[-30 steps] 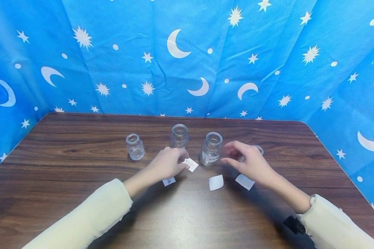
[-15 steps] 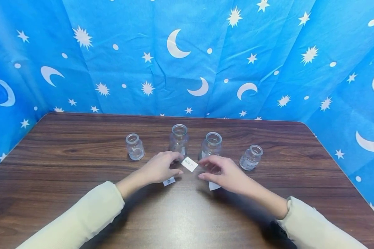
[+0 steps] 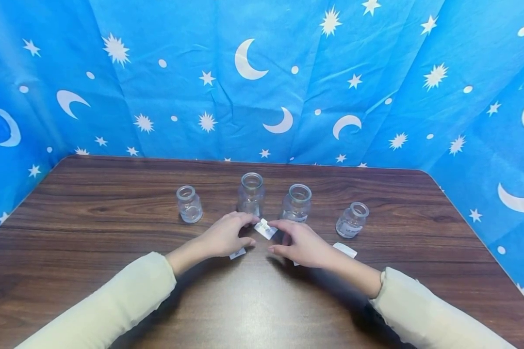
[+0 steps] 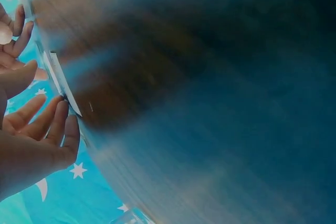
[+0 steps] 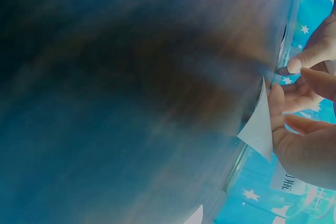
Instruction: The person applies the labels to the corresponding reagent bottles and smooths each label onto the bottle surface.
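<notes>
My left hand (image 3: 227,236) holds its fingertips at the left edge of a small white label (image 3: 265,230) with writing, its thumb apart from it. My right hand (image 3: 303,244) reaches the label's upper right corner with an index fingertip; the thumb stays away. A small part of the label's top edge sticks up. In the left wrist view the label (image 4: 65,85) appears edge-on by the left fingertips. Behind the hands stand two larger glass jars, a left one (image 3: 251,194) and a right one (image 3: 297,201), their fronts partly hidden.
A small glass jar (image 3: 189,206) stands at the left, and a labelled small jar (image 3: 351,222) at the right. White paper pieces lie near the hands: one by the left wrist (image 3: 237,253), another (image 3: 345,250) behind the right forearm. A blue patterned cloth (image 3: 253,97) hangs behind the table.
My right hand has moved left from beside the right small jar to the label. The left hand has loosened its pinch, and the label lies flatter, with its top edge now partly raised.
</notes>
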{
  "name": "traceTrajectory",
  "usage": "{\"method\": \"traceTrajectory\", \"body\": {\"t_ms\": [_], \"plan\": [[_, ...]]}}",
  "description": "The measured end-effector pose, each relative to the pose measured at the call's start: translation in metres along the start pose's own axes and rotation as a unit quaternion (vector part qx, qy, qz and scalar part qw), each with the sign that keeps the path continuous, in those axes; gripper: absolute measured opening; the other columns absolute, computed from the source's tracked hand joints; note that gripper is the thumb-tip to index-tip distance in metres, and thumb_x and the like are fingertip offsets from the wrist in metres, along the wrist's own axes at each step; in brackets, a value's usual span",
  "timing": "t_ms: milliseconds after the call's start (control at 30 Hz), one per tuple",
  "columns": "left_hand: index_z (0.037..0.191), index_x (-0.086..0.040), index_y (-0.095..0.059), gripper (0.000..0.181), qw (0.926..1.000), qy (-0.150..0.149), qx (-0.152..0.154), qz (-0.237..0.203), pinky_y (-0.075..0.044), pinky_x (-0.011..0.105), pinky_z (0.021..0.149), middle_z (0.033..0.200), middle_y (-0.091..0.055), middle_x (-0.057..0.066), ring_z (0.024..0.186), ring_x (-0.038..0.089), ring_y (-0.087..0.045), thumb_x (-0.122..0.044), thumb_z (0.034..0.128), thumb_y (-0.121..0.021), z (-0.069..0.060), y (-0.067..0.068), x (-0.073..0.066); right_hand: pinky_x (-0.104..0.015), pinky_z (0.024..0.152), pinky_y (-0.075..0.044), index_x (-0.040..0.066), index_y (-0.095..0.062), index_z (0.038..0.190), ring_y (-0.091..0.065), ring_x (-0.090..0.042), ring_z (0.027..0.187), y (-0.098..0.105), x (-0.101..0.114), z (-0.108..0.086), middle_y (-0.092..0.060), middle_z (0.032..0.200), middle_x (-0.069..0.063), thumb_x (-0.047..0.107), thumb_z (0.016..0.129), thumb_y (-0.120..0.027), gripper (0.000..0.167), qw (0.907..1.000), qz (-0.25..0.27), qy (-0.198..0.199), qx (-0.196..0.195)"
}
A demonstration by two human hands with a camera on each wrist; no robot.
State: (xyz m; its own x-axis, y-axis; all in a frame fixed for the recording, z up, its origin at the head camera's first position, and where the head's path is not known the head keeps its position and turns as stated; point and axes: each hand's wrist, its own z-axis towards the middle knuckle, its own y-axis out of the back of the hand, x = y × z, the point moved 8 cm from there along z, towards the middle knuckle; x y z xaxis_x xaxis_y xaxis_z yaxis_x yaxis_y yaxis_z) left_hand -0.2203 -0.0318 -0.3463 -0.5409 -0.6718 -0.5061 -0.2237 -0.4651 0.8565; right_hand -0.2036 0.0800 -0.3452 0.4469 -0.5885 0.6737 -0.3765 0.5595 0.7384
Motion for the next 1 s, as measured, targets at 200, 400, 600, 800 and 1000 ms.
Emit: {"method": "traceTrajectory", "body": {"t_ms": [200,400,600,800,1000], "plan": [[0.117,-0.003,-0.057,0.042,0.9996,0.009,0.002,-0.025,-0.043,0.039,0.087,0.108,-0.062,0.009,0.099,0.023,-0.056,-0.013,0.0785,-0.07,0.0007,-0.0001,0.0031,-0.025,0.039,-0.042,-0.004,-0.049,0.125,-0.048,-0.007,0.042,-0.0019,-0.0014,0.0009,-0.053,0.059,0.002,0.011,0.082,-0.066,0.048,0.9998,0.008,-0.003,0.018],[0.111,-0.002,-0.059,0.038,0.9991,0.006,0.006,-0.042,-0.045,0.029,0.078,0.095,-0.062,0.003,0.087,0.016,-0.057,-0.008,0.0751,-0.072,0.0011,-0.0022,0.0014,-0.023,0.039,-0.042,-0.001,-0.057,0.11,-0.048,-0.005,0.047,-0.0029,0.0002,0.0011,-0.055,0.066,0.0,0.007,0.08,-0.068,0.033,0.9998,0.011,0.011,0.01],[0.108,0.0,-0.061,0.038,0.9998,-0.008,-0.001,-0.02,-0.044,0.027,0.073,0.087,-0.058,0.001,0.081,0.014,-0.055,-0.008,0.0736,-0.073,0.001,-0.005,-0.0008,-0.02,0.05,-0.042,0.0,-0.062,0.098,-0.048,-0.004,0.058,-0.0021,0.0039,0.0006,-0.054,0.08,-0.003,0.006,0.075,-0.071,0.026,0.9967,-0.044,0.06,-0.031],[0.109,0.0,-0.061,0.037,0.9999,-0.011,0.004,0.001,-0.043,0.026,0.068,0.088,-0.055,0.002,0.078,0.014,-0.053,-0.01,0.0756,-0.072,0.0002,-0.0059,-0.0029,-0.019,0.054,-0.039,0.001,-0.062,0.095,-0.045,-0.005,0.062,-0.007,0.0036,0.0021,-0.051,0.077,0.0,0.009,0.074,-0.074,0.025,0.9923,-0.09,0.071,-0.046],[0.102,-0.004,-0.064,0.029,0.9996,-0.026,0.011,0.003,-0.041,0.024,0.064,0.088,-0.053,0.002,0.074,0.014,-0.05,-0.011,0.0759,-0.072,0.0,-0.0074,-0.0042,-0.018,0.055,-0.039,0.0,-0.062,0.095,-0.044,-0.006,0.062,-0.0091,0.0039,0.0034,-0.052,0.078,0.0,0.01,0.073,-0.074,0.026,0.9908,-0.105,0.068,-0.052]]}}
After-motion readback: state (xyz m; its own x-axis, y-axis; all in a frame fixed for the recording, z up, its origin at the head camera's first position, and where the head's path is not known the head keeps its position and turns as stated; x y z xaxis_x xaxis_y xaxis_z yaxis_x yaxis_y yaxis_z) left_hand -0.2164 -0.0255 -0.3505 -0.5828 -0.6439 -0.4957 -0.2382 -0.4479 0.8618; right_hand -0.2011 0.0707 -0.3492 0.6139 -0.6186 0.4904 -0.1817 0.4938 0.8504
